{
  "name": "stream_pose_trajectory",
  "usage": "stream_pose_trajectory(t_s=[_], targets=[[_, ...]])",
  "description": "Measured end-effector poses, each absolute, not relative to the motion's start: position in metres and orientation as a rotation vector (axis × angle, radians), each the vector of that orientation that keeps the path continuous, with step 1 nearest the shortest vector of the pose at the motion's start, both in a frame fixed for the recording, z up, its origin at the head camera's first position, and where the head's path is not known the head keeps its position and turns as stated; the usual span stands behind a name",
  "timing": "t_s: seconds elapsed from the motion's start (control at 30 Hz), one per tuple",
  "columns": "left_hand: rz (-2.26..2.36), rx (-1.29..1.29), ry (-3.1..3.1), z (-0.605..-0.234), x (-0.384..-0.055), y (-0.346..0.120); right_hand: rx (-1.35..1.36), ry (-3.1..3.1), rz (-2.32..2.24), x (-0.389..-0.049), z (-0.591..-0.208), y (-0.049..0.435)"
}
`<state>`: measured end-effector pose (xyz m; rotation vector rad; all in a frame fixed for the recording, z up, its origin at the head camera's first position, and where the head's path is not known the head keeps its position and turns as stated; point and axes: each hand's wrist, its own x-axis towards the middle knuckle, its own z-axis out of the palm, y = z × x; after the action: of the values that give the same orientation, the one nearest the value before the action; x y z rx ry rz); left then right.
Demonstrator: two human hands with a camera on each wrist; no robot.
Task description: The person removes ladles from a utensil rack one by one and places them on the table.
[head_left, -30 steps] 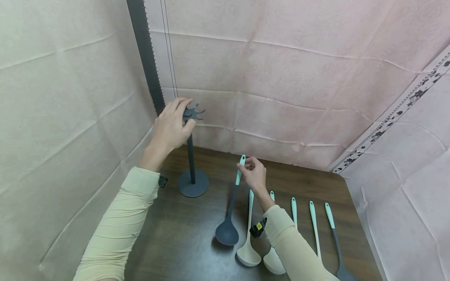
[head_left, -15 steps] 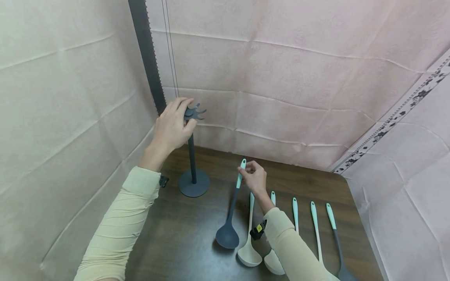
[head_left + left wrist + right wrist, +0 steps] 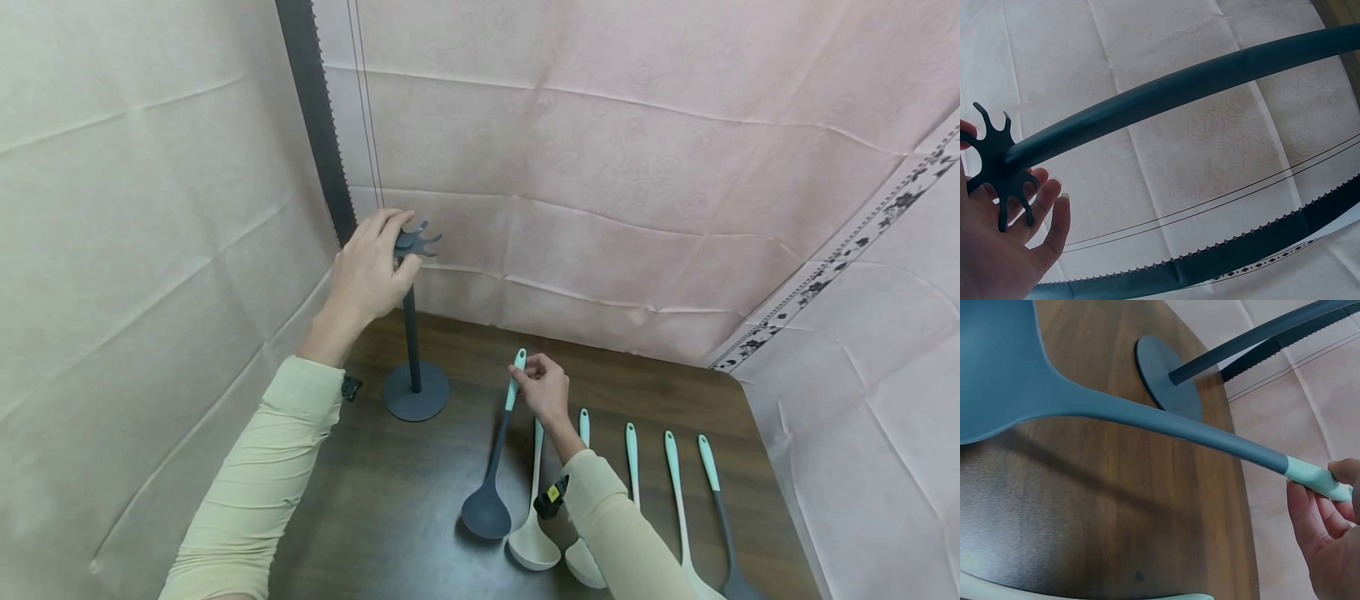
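Observation:
My left hand (image 3: 367,268) grips the hooked top of a dark grey utensil stand (image 3: 412,342); in the left wrist view the thumb and fingers lie around its curved hooks (image 3: 1004,147). The stand is upright on its round base (image 3: 416,392). My right hand (image 3: 546,392) pinches the mint-green handle end of a dark grey ladle (image 3: 486,512), whose bowl hangs low over the table with a shadow under it. In the right wrist view the ladle's shaft (image 3: 1166,424) runs from the pinching fingertips to the bowl.
Right of the held ladle lie a white ladle (image 3: 534,546) and another white ladle (image 3: 583,567), partly behind my right sleeve. Further right are more mint-handled utensils, including a dark grey one (image 3: 726,533). Cloth walls (image 3: 600,208) enclose the wooden table (image 3: 360,517).
My right hand has lowered the ladle a little toward the table and the near side. The left hand stays at the top of the stand.

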<state>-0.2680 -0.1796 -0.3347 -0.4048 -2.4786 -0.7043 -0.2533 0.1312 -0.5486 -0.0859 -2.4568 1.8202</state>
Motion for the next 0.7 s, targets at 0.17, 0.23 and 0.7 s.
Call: stream_pose_trajectory(t_s=[0.17,0.23,0.7], targets=[[-0.705,-0.404,-2.479,-0.334,-0.267,-0.179,-0.102,-2.465,1.833,-0.251,-0.554,0.132],[-0.706,-0.402,-2.483,-0.334,-0.267,-0.179,-0.104,-2.467,1.832,-0.251,-0.555,0.132],[-0.702,-0.402,-2.484,-0.333,-0.265,-0.178,-0.123,-2.486,1.828,-0.25,-0.567,0.132]])
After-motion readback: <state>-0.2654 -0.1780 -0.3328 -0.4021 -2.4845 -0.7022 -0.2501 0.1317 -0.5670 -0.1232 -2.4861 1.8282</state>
